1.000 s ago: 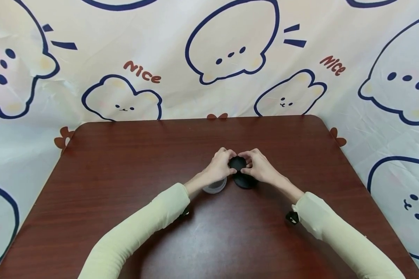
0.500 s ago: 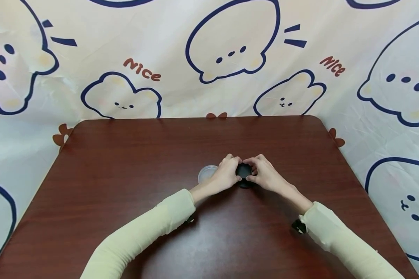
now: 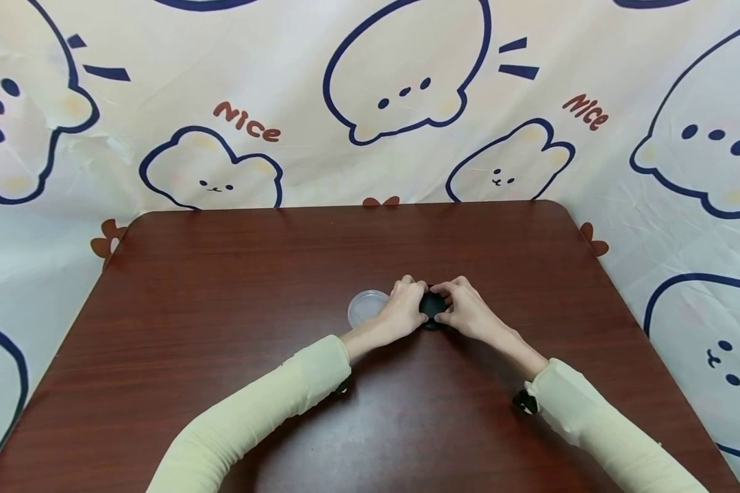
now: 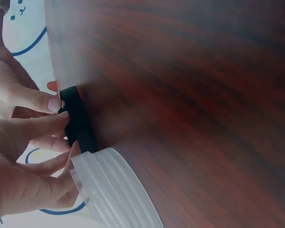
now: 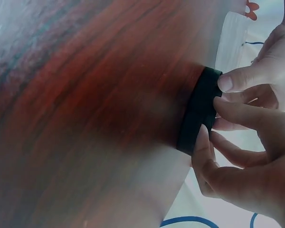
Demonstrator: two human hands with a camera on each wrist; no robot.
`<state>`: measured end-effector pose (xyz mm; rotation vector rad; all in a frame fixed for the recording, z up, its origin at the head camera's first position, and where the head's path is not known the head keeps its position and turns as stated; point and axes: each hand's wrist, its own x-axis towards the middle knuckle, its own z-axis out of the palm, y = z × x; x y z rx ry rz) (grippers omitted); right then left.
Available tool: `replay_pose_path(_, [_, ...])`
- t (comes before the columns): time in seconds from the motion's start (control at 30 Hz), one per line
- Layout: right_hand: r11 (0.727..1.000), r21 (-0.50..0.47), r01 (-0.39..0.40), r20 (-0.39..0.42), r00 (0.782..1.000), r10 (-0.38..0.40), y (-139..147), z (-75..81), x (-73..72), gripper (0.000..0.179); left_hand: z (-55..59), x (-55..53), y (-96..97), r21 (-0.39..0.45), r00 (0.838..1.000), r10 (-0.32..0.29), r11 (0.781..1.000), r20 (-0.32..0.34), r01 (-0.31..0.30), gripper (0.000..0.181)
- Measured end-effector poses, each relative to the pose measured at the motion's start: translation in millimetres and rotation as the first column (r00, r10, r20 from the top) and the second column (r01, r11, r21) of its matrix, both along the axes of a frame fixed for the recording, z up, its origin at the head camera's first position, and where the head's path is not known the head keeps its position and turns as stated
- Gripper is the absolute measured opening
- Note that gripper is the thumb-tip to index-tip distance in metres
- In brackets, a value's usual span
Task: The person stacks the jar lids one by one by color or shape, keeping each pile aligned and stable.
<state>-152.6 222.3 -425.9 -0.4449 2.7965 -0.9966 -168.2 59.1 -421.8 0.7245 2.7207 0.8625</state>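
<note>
A small black disc (image 3: 433,305) lies between the two hands in the head view. My left hand (image 3: 402,309) holds its left edge, and my right hand (image 3: 471,310) grips its right edge, thumbs towards the body. Under it a wider, low black round piece (image 3: 432,327) rests on the table; its thick side wall (image 5: 195,114) shows in the right wrist view. How the disc sits on or in that piece is hidden by fingers. Just left of the left hand stands a shallow clear plastic round container (image 3: 364,306), its ribbed side (image 4: 121,190) visible in the left wrist view.
The dark red-brown wooden table (image 3: 240,287) stretches around the hands. Behind it and at both sides hangs a pale cloth (image 3: 308,171) printed with cartoon outlines.
Both hands have moved slightly towards the body and right, bringing the small disc over the wider black piece, where it now overlaps it. The clear container is less covered by the left hand.
</note>
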Motion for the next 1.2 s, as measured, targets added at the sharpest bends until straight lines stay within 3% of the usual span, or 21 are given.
replay_pose_path(0.43, [1.0,0.024,-0.003,-0.052,0.999,0.004,-3.3,-1.5,0.3,0.046,2.4,3.9,4.2,-0.089,0.998,0.005,0.996,-0.057,-0.011,0.046])
replay_pose_path(1.2, [0.999,0.04,-0.02,-0.046,0.999,0.022,-0.2,-2.1,-2.4,0.048,0.7,3.9,6.1,-0.1,0.999,0.0,0.995,-0.044,-0.005,0.049])
